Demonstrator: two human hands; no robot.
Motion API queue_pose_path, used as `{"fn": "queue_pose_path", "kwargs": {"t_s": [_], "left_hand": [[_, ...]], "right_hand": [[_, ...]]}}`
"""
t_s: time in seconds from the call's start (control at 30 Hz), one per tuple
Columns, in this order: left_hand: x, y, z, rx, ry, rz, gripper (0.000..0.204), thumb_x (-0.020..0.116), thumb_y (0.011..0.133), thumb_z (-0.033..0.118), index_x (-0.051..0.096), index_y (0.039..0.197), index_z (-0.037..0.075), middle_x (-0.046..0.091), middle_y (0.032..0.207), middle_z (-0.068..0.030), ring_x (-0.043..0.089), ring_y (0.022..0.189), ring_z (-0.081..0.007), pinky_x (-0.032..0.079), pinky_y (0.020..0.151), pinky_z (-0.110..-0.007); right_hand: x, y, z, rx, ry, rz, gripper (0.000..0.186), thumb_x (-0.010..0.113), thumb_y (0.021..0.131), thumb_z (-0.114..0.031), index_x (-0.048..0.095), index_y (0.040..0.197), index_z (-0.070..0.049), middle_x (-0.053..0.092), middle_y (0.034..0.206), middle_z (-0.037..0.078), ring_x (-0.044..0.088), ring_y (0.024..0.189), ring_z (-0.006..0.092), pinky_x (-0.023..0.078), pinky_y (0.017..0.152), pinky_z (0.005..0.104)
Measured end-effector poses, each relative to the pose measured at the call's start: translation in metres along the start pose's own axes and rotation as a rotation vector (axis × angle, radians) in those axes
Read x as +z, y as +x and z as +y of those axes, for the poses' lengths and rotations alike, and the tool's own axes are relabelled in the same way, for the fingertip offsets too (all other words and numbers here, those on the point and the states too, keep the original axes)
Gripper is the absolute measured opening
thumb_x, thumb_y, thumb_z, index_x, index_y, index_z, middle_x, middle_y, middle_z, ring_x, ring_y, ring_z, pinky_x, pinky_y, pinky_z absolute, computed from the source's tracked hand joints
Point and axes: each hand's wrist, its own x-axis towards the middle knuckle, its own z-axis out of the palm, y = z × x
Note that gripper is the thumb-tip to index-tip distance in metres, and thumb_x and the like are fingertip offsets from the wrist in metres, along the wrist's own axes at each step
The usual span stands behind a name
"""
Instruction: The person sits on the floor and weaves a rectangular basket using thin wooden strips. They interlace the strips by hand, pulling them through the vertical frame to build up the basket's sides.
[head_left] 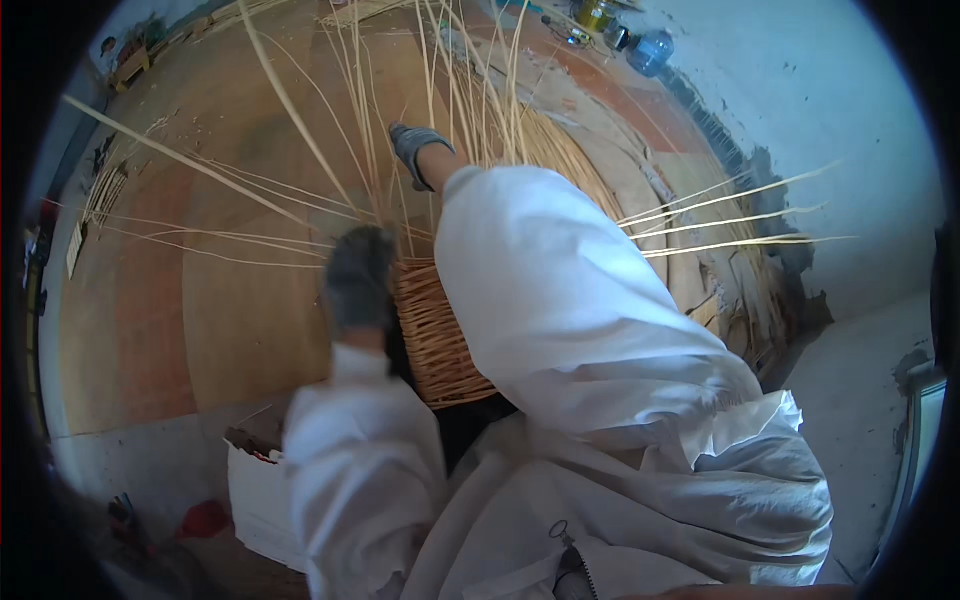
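A partly woven wicker basket stands in front of me, with long pale rods fanning out from its rim. My left hand, in a grey glove, is at the left side of the basket's rim; motion smears its fingers. My right hand, gloved in grey, reaches beyond the far rim among the upright rods. Its fingers are curled closed, and what they hold is hidden. My right sleeve covers the basket's right side.
Wooden boards cover the floor around the basket. A bundle of long rods lies beyond it. At the far right, a blue plastic bottle stands by the wall. An open white box sits at lower left, near a red object.
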Motion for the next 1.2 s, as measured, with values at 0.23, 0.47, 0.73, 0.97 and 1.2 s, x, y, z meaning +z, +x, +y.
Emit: {"fn": "queue_pose_path", "kwargs": {"t_s": [0.23,0.47,0.73,0.97,1.2], "left_hand": [[-0.007,-0.058,0.024,-0.172,0.243,-0.257,0.048,0.068,0.069,0.027,0.053,0.107,0.001,0.055,0.104,-0.0169,0.054,0.095,-0.0315,0.043,0.084,-0.041],[-0.016,-0.05,0.032,-0.166,0.334,-0.178,0.062,0.07,0.067,0.042,0.053,0.11,0.001,0.051,0.111,-0.0141,0.047,0.101,-0.03,0.037,0.088,-0.042],[-0.001,-0.077,0.037,-0.404,-0.199,-0.002,0.038,0.07,0.075,0.013,0.053,0.107,0.001,0.055,0.1,-0.0127,0.054,0.096,-0.0249,0.045,0.084,-0.036],[-0.003,-0.072,0.035,-0.721,-0.812,0.048,0.032,0.065,0.079,0.007,0.053,0.108,-0.002,0.057,0.102,-0.0109,0.054,0.096,-0.0189,0.045,0.085,-0.031],[-0.001,-0.08,0.032,-0.765,-0.882,0.038,0.041,0.064,0.081,0.011,0.049,0.116,-0.004,0.056,0.105,-0.0127,0.053,0.095,-0.018,0.044,0.086,-0.03]], "right_hand": [[0.045,0.066,0.035,0.011,-0.064,-0.203,0.045,0.045,0.086,-0.035,0.045,0.121,-0.007,0.046,0.121,0.016,0.054,0.104,0.0269,0.045,0.08,0.0407],[0.098,0.102,0.055,-0.21,-0.521,-0.212,0.034,0.049,0.084,-0.03,0.053,0.111,-0.009,0.053,0.11,0.012,0.057,0.095,0.0247,0.046,0.075,0.0383],[0.134,0.104,0.087,-0.326,-0.852,-0.075,0.023,0.053,0.082,-0.025,0.062,0.099,-0.012,0.061,0.098,0.007,0.061,0.086,0.0222,0.046,0.069,0.0356],[0.031,0.045,0.051,-0.795,-1.362,0.2,0.019,0.055,0.081,-0.024,0.066,0.087,-0.01,0.064,0.083,0.006,0.061,0.072,0.0215,0.046,0.062,0.0338],[-0.039,-0.176,0.166,-0.611,1.056,-0.071,0.021,0.043,0.092,-0.024,0.042,0.076,-0.01,0.035,0.062,0.0,0.041,0.056,0.0139,0.043,0.056,0.0344]]}}
